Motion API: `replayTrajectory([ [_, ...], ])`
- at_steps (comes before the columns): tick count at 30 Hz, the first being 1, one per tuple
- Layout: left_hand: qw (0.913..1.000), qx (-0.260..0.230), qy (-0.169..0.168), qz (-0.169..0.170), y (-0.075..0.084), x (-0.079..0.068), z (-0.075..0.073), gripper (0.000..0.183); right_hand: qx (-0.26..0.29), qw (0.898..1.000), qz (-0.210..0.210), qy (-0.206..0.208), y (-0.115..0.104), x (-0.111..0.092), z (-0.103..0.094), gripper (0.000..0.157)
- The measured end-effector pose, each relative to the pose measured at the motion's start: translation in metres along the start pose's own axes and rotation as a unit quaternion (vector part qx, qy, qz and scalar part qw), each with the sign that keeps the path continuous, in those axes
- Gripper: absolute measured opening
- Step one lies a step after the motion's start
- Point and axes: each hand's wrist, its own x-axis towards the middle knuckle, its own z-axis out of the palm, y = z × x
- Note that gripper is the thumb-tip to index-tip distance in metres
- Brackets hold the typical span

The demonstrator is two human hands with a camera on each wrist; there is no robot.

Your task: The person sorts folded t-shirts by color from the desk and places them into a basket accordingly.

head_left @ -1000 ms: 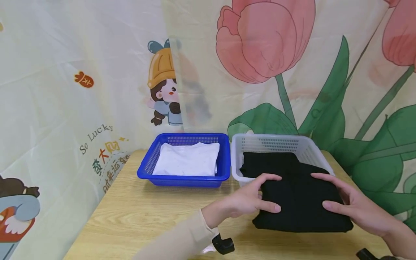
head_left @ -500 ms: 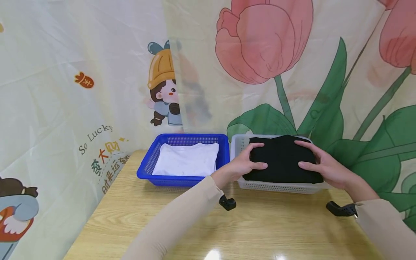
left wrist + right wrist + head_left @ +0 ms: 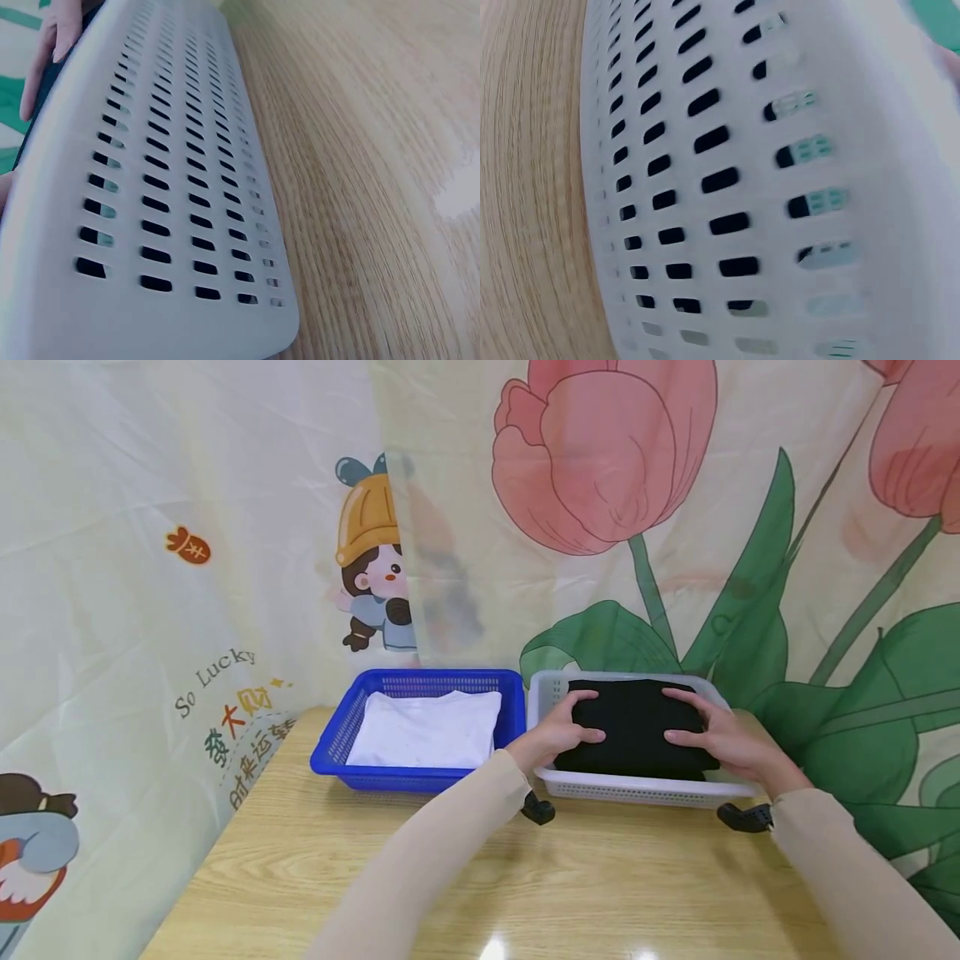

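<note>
A folded black garment (image 3: 626,727) lies inside the white basket (image 3: 645,789), on top of another black piece that shows at its lower right corner. My left hand (image 3: 558,731) grips its left side, and my right hand (image 3: 723,739) grips its right side. Each thumb and index finger rests on the upper face; the other fingers are mostly hidden. Both wrist views are largely filled by the basket's slotted wall (image 3: 172,180), with dark cloth behind the slots. Fingers show at the upper left of the left wrist view.
Just left of the white basket stands a blue basket (image 3: 420,781) with folded white cloth (image 3: 427,731) in it. Both stand on a wooden table (image 3: 600,877), near its back edge. A printed curtain (image 3: 457,527) hangs right behind them.
Both hands have carried the black garment forward and a little left, from in front of the white basket into it. Over the last half second it has sunk lower and the hands have come closer together.
</note>
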Motion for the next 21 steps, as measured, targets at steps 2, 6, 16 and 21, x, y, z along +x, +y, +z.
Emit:
replayTrajectory([
  [2,1.0,0.003,0.005,-0.003,-0.002,0.002,0.001,0.072,0.021,1.0,-0.002,-0.004,0.003,0.003,0.002,0.088],
  [6,0.9998,0.006,0.017,-0.006,-0.005,0.006,0.004,0.071,0.043,0.999,-0.004,-0.003,0.009,0.009,0.004,0.088],
  [16,0.9982,0.012,0.047,-0.034,-0.007,0.013,0.011,0.069,0.025,0.999,0.02,0.014,0.025,0.017,0.005,0.092],
  [21,0.9981,0.012,0.047,-0.038,-0.007,0.013,0.012,0.07,0.014,0.999,0.034,0.019,0.027,0.019,0.006,0.091],
])
